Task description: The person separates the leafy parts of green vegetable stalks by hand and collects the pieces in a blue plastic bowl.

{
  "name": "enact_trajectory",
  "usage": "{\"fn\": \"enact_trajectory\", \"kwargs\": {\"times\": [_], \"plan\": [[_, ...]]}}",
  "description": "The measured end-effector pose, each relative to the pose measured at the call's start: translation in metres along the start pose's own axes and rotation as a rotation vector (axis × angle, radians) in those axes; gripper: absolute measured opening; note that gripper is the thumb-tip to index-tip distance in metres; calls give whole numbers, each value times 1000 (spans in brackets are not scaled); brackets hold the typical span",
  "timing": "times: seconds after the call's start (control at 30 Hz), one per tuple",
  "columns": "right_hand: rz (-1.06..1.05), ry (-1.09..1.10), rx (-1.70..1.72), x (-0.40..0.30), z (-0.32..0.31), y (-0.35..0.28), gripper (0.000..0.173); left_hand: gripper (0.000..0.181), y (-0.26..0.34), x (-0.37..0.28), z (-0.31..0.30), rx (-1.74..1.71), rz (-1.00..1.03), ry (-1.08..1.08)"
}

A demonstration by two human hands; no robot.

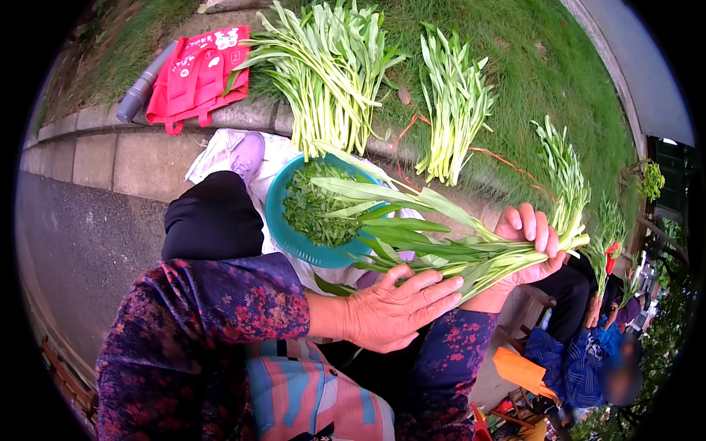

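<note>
My right hand (529,242) grips a bunch of long-leaved greens (441,231), which look like water spinach, around their pale stems. The cut stem ends stick out to the right of the fist and the leaves fan out leftward. Against the lower side of this bunch rests my left hand (397,308), its fingers extended and spread over the leaves and stems. The leaf tips reach over a teal plastic basin (278,231). Chopped green leaves (317,206) lie inside the basin; its right side is partly hidden by the bunch.
On the grassy kerb lie a large pile of greens (331,82), a smaller bunch (455,105) and another bunch (562,176). A red bag (198,74) and a grey flask-like cylinder (146,80) lie at the left. A seated person (573,353) holds greens at the right.
</note>
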State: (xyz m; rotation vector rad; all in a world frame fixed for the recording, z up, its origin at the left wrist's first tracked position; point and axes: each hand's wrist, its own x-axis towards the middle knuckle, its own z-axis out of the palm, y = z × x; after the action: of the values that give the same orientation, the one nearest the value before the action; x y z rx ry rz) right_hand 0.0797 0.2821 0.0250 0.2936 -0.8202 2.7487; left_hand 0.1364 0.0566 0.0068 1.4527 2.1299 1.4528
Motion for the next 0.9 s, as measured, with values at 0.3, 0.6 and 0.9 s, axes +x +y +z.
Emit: {"fn": "enact_trajectory", "kwargs": {"times": [0.3, 0.6, 0.9], "plan": [[46, -33, 49, -4, -2, -10, 24, 46, -9, 9, 10, -496, -114, 140], [39, -10, -47, -3, 2, -13, 26, 22, -29, 20, 32, -973, -716, 475], [30, -13, 4, -4, 2, -13, 25, 22, -35, 18, 31, -907, -702, 353]]}}
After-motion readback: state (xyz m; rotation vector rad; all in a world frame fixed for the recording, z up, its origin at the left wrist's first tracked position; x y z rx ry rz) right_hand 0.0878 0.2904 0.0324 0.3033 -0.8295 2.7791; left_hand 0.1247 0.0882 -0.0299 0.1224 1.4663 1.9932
